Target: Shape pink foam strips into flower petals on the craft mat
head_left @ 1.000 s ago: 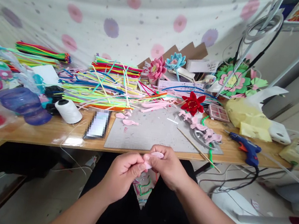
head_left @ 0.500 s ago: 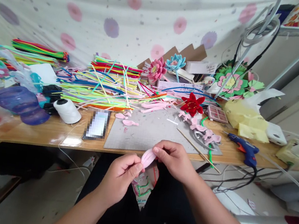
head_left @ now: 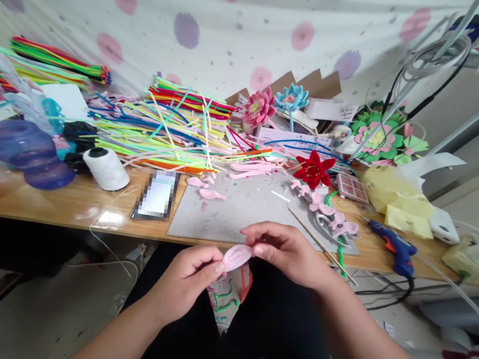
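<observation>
The left hand pinches one pink petal by its left tip, thumb against fingers, seemingly to steady it and leave its broad face uncovered. The right hand is at the other tip, half curled with the index finger lifted off; whether it grips cannot be told. The petal is just off the desk's near edge, before the mat, perhaps for comfort close to the body. One stick overhangs that edge, probably for easy reach.

Two loose petals lie near the mat's far left corner; one red flower at its far right. Also counted: one phone, one spool, one glue gun.
</observation>
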Demonstrator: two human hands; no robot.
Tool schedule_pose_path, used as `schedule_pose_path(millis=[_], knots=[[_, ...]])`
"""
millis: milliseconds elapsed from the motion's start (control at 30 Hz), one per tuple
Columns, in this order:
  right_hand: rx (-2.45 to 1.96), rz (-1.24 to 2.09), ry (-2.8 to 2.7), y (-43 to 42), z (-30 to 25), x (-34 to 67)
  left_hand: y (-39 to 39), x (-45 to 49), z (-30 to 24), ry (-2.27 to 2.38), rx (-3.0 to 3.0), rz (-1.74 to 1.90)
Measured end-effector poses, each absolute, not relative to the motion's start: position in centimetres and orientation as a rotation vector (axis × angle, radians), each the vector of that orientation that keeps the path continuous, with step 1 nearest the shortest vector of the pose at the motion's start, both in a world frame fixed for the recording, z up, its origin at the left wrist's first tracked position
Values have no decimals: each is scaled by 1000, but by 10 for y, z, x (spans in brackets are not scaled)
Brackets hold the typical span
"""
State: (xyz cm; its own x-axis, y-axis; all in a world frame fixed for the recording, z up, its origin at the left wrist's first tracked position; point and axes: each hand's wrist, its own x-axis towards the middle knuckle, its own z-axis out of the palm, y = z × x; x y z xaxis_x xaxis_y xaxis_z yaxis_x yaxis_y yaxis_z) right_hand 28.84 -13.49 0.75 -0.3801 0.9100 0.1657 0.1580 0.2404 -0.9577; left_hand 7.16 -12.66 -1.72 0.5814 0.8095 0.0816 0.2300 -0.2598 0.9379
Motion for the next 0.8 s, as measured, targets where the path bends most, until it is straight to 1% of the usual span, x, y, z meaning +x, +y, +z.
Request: schedule_pose_path(millis=[167,333,567,800], knots=[[-870,1023,-1840,-133,8,287,-125,75,-20,833,1635,677],[-870,855,-1947,-135,5,278,-130,90,-19,748,1273,692],[-768,906,-2059,-137,11,279,-133,90,-16,711,1199,669],[-728,801,-2203,-139,24,281,-133,86,-12,708,1232,603]])
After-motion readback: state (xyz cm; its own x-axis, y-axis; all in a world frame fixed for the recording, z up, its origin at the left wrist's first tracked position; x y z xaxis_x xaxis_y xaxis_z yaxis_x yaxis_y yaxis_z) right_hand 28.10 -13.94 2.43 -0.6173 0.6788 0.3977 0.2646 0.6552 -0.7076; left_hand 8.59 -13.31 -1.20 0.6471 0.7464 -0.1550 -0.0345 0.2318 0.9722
